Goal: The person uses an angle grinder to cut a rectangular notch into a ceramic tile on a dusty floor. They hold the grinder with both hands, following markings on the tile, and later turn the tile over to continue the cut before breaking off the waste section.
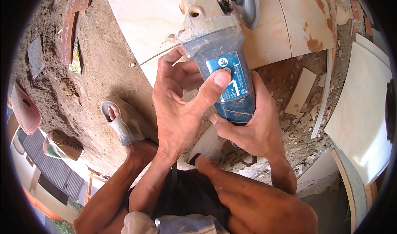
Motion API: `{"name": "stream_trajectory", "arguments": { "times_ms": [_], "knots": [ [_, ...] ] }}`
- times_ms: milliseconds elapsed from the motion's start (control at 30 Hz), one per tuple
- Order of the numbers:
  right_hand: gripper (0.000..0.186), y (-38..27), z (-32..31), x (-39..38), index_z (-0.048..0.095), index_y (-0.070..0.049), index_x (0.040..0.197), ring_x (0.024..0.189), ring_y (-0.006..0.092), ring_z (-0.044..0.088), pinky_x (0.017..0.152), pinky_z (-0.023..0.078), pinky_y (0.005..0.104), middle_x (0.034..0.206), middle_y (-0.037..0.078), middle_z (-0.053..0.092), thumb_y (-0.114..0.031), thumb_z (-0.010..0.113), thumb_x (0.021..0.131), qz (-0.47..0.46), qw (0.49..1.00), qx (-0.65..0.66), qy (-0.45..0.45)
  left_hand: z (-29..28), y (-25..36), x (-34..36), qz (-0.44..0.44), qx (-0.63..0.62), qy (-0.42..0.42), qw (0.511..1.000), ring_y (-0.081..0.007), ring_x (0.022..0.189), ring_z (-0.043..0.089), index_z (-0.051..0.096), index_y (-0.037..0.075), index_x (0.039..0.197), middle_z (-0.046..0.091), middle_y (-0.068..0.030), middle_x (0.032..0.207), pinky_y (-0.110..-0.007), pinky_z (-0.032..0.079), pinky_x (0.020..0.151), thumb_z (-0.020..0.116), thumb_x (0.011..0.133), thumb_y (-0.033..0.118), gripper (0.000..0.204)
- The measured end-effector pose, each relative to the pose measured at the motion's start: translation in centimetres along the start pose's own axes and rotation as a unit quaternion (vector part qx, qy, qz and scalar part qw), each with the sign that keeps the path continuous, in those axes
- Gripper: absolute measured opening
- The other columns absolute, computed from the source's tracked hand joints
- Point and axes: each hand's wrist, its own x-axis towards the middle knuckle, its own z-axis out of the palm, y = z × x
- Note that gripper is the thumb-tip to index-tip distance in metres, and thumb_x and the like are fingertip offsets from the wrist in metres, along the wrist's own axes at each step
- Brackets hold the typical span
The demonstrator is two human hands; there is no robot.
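Observation:
Both of my hands are on a dusty blue and grey angle grinder (215, 41), held up in front of me with its metal head pointing away. A grey disc (249, 8) sticks out at the right of that head. My left hand (178, 103) is closed at the body's left side, thumb pressed on the blue label, the other fingers curled and partly hidden behind the tool. My right hand (256, 128) wraps the lower, rear part of the body from the right. Beneath the grinder lie large cream floor tiles (302, 23) with brown stains and dark cut lines.
Around my slippers (128, 120) is sandy ground. Brown strips (70, 35) and a crumpled bag (62, 145) lie at left. Right of the tiles are rubble, a loose cream tile strip (301, 91) and a large leaning tile (364, 110). A dark cord (246, 161) loops below the grinder.

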Motion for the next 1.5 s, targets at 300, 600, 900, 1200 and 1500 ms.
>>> {"name": "stream_trajectory", "arguments": {
  "times_ms": [300, 600, 900, 1200, 1500],
  "knots": [
    [0.069, 0.0, 0.0, 0.2, 0.058, 0.002, 0.136, 0.095, 0.0280, 0.080, 0.085, 0.064, 0.0415, 0.105, 0.019, 0.076, -0.022, 0.091, 0.080, 0.015, 1.000, -0.011, -0.010, 0.1, -0.6, 0.2, 0.004, -0.013, 0.005, 1.000, -0.0282, 0.115, 0.074, 0.046, -0.010, 0.153, 0.075, -0.0223, 0.120, -0.043, 0.059, 0.103, 0.097, 0.091, 0.029, 0.089],
    [0.072, -0.1, 0.3, 0.2, 0.058, 0.001, 0.139, 0.101, 0.0184, 0.070, 0.089, 0.059, 0.0376, 0.114, 0.011, 0.070, -0.017, 0.093, 0.079, 0.051, 0.998, 0.039, -0.015, -0.1, -0.9, 0.1, 0.008, -0.002, 0.013, 1.000, -0.0239, 0.111, 0.073, 0.047, -0.008, 0.154, 0.073, -0.0184, 0.119, -0.039, 0.058, 0.100, 0.094, 0.094, 0.031, 0.085],
    [0.072, -2.2, -0.9, -0.8, 0.056, 0.002, 0.135, 0.099, 0.0250, 0.076, 0.091, 0.060, 0.0405, 0.110, 0.018, 0.074, -0.020, 0.094, 0.079, -0.027, 0.999, 0.030, -0.021, -5.0, -3.1, 1.9, 0.203, 0.295, 0.051, 0.932, -0.0152, 0.093, 0.067, 0.068, -0.005, 0.133, 0.074, -0.0096, 0.108, -0.033, 0.055, 0.086, 0.055, 0.117, 0.014, 0.028],
    [0.071, -2.4, -0.8, -0.2, 0.056, 0.002, 0.134, 0.096, 0.0228, 0.076, 0.086, 0.061, 0.0397, 0.109, 0.018, 0.075, -0.020, 0.095, 0.079, 0.010, 0.997, 0.063, -0.037, -1.1, -0.2, -0.3, 0.060, 0.058, 0.067, 0.994, -0.0218, 0.130, 0.063, 0.055, -0.005, 0.151, 0.067, -0.0158, 0.138, -0.039, 0.047, 0.115, 0.049, 0.116, 0.063, 0.076],
    [0.071, -0.4, -0.1, -0.1, 0.058, 0.001, 0.133, 0.093, 0.0171, 0.070, 0.083, 0.059, 0.0364, 0.105, 0.011, 0.071, -0.019, 0.097, 0.077, 0.031, 0.999, 0.038, -0.011, -0.6, 0.6, 0.9, 0.016, 0.077, 0.001, 0.997, -0.0182, 0.108, 0.072, 0.066, -0.004, 0.139, 0.077, -0.0117, 0.115, -0.035, 0.057, 0.099, 0.095, 0.091, 0.042, 0.073]
  ]
}}
